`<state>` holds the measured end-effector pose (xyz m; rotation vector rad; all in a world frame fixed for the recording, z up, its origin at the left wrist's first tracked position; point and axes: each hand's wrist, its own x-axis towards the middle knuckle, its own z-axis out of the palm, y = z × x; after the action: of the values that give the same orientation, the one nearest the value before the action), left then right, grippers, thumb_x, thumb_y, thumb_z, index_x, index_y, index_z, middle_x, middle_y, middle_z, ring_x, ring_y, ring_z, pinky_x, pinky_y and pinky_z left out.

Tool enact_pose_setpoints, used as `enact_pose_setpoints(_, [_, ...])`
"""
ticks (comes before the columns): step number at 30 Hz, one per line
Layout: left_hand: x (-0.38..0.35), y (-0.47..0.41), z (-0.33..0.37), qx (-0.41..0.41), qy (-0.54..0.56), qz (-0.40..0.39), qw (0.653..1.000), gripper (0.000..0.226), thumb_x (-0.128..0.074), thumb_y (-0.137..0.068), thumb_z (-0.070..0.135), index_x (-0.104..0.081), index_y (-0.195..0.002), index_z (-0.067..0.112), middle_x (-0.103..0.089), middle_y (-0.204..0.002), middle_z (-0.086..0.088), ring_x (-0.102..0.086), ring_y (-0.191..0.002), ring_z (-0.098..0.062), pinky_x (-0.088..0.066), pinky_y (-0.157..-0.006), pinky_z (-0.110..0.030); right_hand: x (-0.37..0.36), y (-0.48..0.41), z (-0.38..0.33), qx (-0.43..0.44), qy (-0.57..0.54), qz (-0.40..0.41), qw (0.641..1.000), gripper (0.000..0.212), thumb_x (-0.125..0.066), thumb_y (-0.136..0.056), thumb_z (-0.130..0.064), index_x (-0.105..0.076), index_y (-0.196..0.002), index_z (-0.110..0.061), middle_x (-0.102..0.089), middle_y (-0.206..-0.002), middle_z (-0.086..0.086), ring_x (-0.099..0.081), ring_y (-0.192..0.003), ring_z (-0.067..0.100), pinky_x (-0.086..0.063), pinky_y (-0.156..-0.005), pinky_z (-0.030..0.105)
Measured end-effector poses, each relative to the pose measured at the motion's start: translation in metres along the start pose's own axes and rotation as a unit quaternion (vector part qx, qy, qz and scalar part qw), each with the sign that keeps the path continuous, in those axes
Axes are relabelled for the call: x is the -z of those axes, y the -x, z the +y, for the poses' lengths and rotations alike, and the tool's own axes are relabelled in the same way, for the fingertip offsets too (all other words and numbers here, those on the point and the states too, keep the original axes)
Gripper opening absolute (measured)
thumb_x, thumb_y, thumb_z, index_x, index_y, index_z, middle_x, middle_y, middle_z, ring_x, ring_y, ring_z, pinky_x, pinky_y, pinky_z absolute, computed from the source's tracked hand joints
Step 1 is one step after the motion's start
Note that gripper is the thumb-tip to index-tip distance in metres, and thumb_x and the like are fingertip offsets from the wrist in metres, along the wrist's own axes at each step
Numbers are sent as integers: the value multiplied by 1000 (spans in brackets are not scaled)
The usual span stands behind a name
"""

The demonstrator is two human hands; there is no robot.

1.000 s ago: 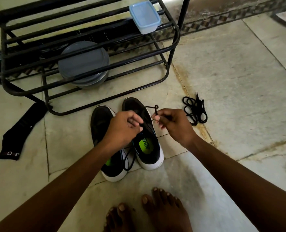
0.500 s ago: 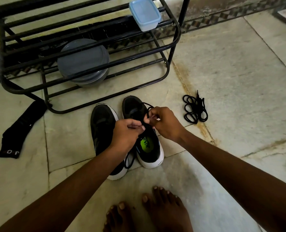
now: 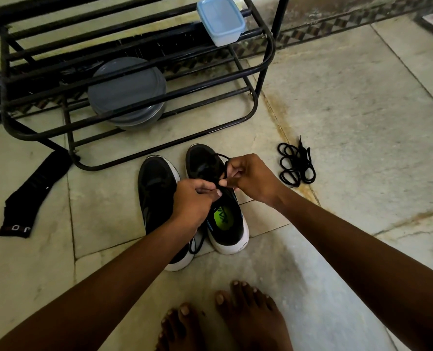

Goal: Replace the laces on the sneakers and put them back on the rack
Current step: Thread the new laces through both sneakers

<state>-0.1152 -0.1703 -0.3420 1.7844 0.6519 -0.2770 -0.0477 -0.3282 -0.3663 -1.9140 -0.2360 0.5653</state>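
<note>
My left hand (image 3: 194, 198) and right hand (image 3: 252, 177) each pinch the black lace (image 3: 223, 171) above the right sneaker (image 3: 223, 211) of 2, before the rack (image 3: 258, 69).

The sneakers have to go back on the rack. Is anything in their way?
No. The floor between the sneakers and the rack is bare. On its bottom shelf, grey plates fill the middle.

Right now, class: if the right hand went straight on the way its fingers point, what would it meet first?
Probably the left hand: the right hand points toward it across the lace above the right-side sneaker. Depth is uncertain.
</note>
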Motion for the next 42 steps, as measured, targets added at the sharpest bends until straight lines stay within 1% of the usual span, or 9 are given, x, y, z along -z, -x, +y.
enact_pose_setpoints(9, [4, -6, -1, -25, -58, -34, 997, 21, -77, -89, 8, -68, -77, 22, -65, -69, 5, -61, -61, -2, -45, -58, -18, -5, 10, 5, 14, -19, 9, 1000, 10, -75, -89, -11, -73, -81, -16, -72, -87, 12, -71, -82, 23, -60, -81, 49])
enact_pose_setpoints(16, [9, -6, -6, -87, -137, -41, 986, 21, -59, -98, 7, -59, -83, 20, -61, -78, -3, -62, -73, -20, -59, -76, -51, -20, 44, 23, 181, 132, 39, 974, 48, -73, -73, -6, -66, -120, -4, -59, -120, 6, -61, -108, 17, -51, -87, 20])
enact_pose_setpoints(22, [28, 13, 18, -275, 10, -1, 961, 17, -45, -105, -1, -50, -95, 12, -71, -93, -6, -71, -95, -22, -55, -91, -36, -36, 52, 37, 172, 125, 118, 970, 42, -59, -90, -27, -63, -127, -6, -60, -125, 6, -62, -109, 18, -54, -86, 37])
enact_pose_setpoints(26, [57, 24, 45, -324, 123, -37, 937, 16, -41, -106, 1, -45, -96, 12, -50, -66, -4, -49, -56, -21, -45, -54, -31, -40, 54, 39, 167, 108, 124, 972, 38, -59, -94, -25, -63, -126, -6, -59, -126, 5, -62, -111, 18, -56, -85, 41])
enact_pose_setpoints(28, [71, 19, 49, -379, -111, 19, 918, 8, -45, -105, 14, -48, -101, 21, -55, -74, 3, -49, -63, -15, -40, -53, -31, -40, 54, 39, 165, 104, 122, 973, 36, -59, -94, -23, -64, -126, -6, -59, -126, 5, -62, -112, 17, -56, -85, 42])
enact_pose_setpoints(31, [87, 13, 47, -302, -582, 41, 754, 33, -51, -97, 54, -54, -125, 36, -67, -93, 11, -59, -93, -17, -47, -63, -31, -40, 54, 38, 167, 101, 123, 973, 36, -61, -94, -19, -64, -127, -6, -58, -127, 5, -62, -114, 16, -55, -89, 41])
enact_pose_setpoints(32, [90, 12, 47, -248, -611, 18, 751, 40, -56, -92, 63, -61, -124, 40, -70, -93, 12, -62, -97, -16, -51, -69, -32, -40, 54, 39, 170, 100, 124, 972, 36, -61, -94, -18, -64, -127, -5, -58, -127, 5, -61, -115, 16, -55, -91, 40])
enact_pose_setpoints(36, [96, 19, 48, -203, -253, -183, 928, 12, -79, -87, 39, -82, -84, 28, -71, -66, 5, -60, -60, -5, -49, -60, -23, -42, 55, 37, 175, 95, 132, 971, 37, -58, -95, -21, -63, -127, -5, -58, -126, 6, -60, -116, 16, -53, -94, 38])
enact_pose_setpoints(42, [108, 20, 52, -216, -164, -333, 903, 15, -75, -89, 3, -80, -103, 3, -78, -85, 8, -71, -78, -2, -50, -72, -11, -45, 58, 33, 155, 110, 137, 972, 38, -55, -94, -28, -63, -127, -9, -57, -127, 1, -60, -116, 13, -55, -88, 44])
